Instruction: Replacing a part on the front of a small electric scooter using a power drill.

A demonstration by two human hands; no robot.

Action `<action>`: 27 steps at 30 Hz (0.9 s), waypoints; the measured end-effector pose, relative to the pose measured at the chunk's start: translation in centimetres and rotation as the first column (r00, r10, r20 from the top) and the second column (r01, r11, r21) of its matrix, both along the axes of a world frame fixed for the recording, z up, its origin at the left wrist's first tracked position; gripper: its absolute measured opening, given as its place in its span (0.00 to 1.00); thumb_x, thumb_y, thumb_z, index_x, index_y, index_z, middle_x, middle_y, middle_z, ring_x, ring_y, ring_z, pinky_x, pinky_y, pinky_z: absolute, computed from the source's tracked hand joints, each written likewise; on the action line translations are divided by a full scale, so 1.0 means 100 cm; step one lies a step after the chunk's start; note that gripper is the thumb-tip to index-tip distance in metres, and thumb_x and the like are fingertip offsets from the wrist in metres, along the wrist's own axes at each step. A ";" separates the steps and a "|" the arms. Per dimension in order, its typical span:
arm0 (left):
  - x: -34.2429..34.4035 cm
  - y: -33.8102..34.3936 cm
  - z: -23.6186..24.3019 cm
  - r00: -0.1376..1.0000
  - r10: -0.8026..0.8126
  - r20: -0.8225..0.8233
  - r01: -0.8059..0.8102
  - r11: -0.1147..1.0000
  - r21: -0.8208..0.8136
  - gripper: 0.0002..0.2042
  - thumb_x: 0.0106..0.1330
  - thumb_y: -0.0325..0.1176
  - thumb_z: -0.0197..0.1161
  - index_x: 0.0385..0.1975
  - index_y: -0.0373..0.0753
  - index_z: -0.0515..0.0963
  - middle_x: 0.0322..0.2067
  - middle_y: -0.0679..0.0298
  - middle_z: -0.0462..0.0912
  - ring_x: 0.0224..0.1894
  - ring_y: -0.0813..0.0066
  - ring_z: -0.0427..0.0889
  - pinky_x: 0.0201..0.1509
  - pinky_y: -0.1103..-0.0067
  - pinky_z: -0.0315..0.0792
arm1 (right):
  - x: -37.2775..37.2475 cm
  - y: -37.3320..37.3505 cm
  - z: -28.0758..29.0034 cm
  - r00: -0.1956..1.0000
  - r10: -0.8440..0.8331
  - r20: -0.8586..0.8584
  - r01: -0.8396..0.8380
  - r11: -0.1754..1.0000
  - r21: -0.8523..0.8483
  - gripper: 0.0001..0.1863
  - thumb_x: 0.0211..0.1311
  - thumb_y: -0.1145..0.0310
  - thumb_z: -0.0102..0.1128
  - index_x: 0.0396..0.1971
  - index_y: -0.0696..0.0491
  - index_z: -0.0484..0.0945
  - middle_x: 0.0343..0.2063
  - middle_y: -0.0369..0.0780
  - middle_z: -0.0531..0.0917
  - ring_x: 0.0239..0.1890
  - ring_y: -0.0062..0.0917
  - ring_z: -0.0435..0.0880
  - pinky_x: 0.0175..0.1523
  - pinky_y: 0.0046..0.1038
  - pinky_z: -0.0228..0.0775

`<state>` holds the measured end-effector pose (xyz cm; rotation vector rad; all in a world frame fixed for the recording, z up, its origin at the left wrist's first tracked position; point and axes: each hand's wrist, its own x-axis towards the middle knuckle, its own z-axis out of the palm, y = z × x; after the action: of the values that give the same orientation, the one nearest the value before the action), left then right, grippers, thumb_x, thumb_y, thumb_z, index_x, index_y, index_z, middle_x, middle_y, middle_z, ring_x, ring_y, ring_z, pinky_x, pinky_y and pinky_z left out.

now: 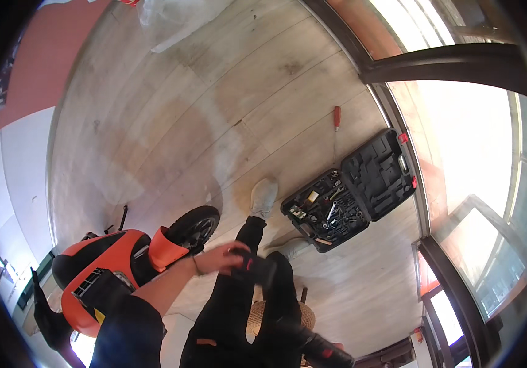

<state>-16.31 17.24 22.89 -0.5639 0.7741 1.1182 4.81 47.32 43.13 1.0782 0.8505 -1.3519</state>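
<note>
My left hand (225, 257) reaches in from the lower left and hovers over my thighs. Its fingers are closed on a black block with red marks (256, 270), blurred by motion; it looks like a tool's battery pack. At the bottom edge, beside my right thigh, is a dark elongated thing with a red spot (321, 351), blurred and partly cut off. My right hand does not show, so I cannot tell whether it holds that thing.
An open black tool case (328, 211) with several tools lies ahead on the right. Beyond it rests a red-handled screwdriver (337, 118). An orange scooter (131, 248) with a black wheel stands left. Under me is a woven stool (307, 316). Glass doors (460, 147) line the right.
</note>
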 end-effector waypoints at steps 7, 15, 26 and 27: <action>-0.012 0.042 -0.105 0.847 -0.272 -0.456 0.275 0.959 -0.061 0.19 0.55 0.29 0.58 0.48 0.41 0.65 0.36 0.60 0.74 0.37 0.75 0.73 0.39 0.78 0.70 | 0.007 0.001 -0.092 0.944 -0.290 -0.158 0.330 0.858 0.394 0.07 0.44 0.70 0.56 0.23 0.58 0.74 0.12 0.36 0.72 0.15 0.23 0.71 0.22 0.23 0.61; 0.086 0.132 -0.207 0.654 -0.246 -0.716 0.289 0.955 -0.064 0.19 0.54 0.26 0.58 0.48 0.40 0.67 0.38 0.60 0.74 0.36 0.76 0.74 0.39 0.81 0.71 | 0.093 0.064 -0.270 0.482 -0.874 -0.058 0.826 0.432 0.362 0.08 0.48 0.70 0.52 0.25 0.60 0.72 0.18 0.38 0.75 0.19 0.21 0.73 0.27 0.20 0.66; 0.132 0.287 -0.315 0.874 0.092 -0.477 -0.211 0.957 -0.202 0.27 0.57 0.28 0.57 0.57 0.44 0.54 0.47 0.63 0.67 0.47 0.75 0.70 0.48 0.79 0.68 | 0.152 0.158 -0.498 0.247 -0.967 -0.070 0.967 0.241 0.082 0.10 0.51 0.71 0.55 0.33 0.58 0.73 0.26 0.38 0.77 0.25 0.21 0.74 0.32 0.22 0.70; 0.131 0.298 -0.327 0.858 0.130 -0.497 -0.243 0.955 -0.169 0.27 0.57 0.27 0.57 0.57 0.44 0.54 0.47 0.64 0.67 0.48 0.75 0.70 0.49 0.77 0.67 | 0.148 0.160 -0.508 0.255 -0.966 -0.034 0.967 0.254 0.036 0.10 0.50 0.71 0.56 0.33 0.58 0.73 0.25 0.38 0.77 0.25 0.21 0.74 0.32 0.23 0.70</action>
<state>-3.18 47.08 -9.80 -0.5662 1.3165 1.3864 19.57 63.30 -7.62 1.7789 0.0665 -2.3720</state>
